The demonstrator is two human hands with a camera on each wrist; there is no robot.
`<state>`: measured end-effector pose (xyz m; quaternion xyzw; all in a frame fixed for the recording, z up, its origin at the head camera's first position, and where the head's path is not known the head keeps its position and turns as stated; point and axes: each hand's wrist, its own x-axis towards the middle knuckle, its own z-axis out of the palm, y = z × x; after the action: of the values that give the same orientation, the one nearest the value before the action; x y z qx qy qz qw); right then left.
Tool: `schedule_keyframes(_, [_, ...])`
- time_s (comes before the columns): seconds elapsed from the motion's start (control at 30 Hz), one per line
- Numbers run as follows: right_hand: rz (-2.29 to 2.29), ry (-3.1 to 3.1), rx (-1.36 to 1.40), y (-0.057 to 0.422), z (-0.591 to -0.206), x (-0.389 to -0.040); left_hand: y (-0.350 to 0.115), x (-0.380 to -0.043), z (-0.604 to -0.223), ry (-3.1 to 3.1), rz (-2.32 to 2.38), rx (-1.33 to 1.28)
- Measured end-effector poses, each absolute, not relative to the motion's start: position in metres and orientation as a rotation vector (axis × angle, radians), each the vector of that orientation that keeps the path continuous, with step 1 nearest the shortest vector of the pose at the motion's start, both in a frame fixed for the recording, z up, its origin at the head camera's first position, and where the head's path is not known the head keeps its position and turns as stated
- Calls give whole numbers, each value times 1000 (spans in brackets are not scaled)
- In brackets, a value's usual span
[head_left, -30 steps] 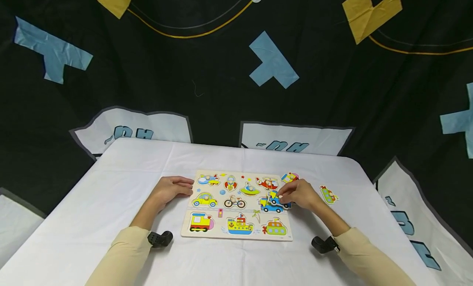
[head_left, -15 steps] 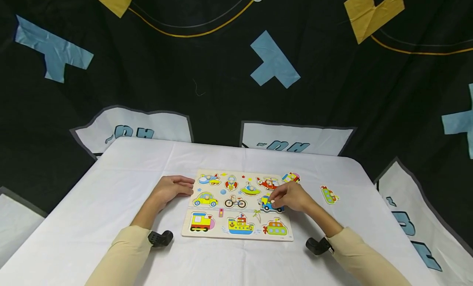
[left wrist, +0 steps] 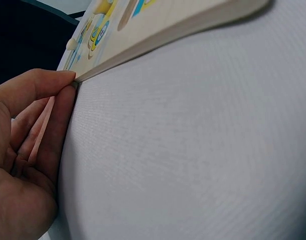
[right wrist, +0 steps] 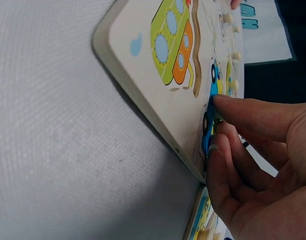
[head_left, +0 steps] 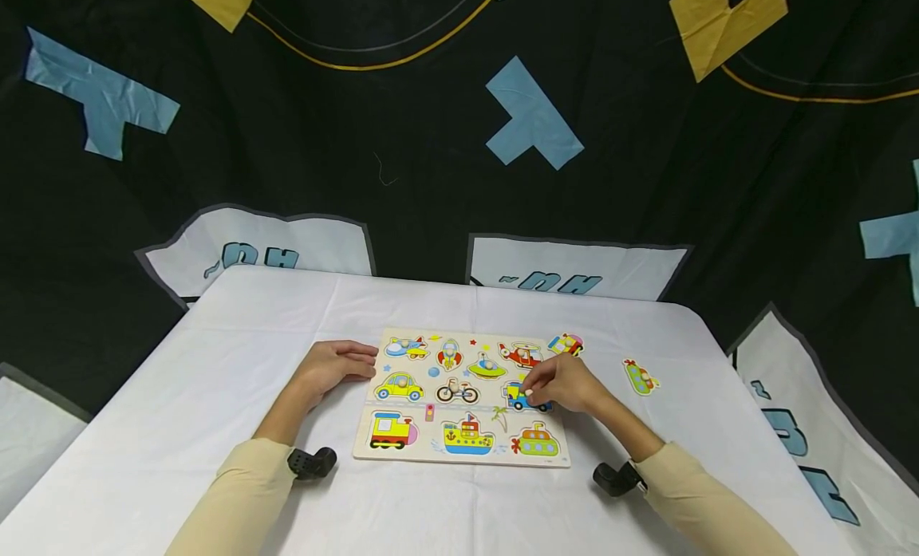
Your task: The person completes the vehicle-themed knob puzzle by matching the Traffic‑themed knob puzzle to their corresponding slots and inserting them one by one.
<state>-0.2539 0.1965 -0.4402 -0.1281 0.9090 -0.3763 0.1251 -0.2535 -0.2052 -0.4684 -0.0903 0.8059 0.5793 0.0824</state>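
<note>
A wooden peg puzzle board [head_left: 424,452] with vehicle pictures lies on the table. My right hand [head_left: 567,383] is over its right side, thumb and fingers pinching the blue-and-yellow truck puzzle piece [head_left: 514,396] at the truck picture. In the right wrist view the truck piece [right wrist: 213,82] lies close along the board's surface, partly hidden by the fingers. My left hand [head_left: 330,370] rests on the table at the board's left side. Its fingertips [left wrist: 67,77] touch the board's edge in the left wrist view.
A loose train piece [head_left: 566,345] lies at the board's upper right corner. Farther right is a loose green submarine piece [head_left: 640,376]. Pieces with knobs, such as the car [head_left: 399,387] and helicopter [head_left: 520,355], sit in the board. A black curtain [head_left: 431,141] hangs behind the table.
My right hand has moved left and down with the truck piece, which now lines up with the truck picture. Over the last half second it stays almost still. The left hand has not moved.
</note>
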Motion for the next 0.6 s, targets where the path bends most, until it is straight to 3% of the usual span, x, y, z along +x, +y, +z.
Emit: schedule_keyframes(0.6, [-1110, 2622, -419, 201, -444, -256, -205, -254, -470, 2427, 1719, -257])
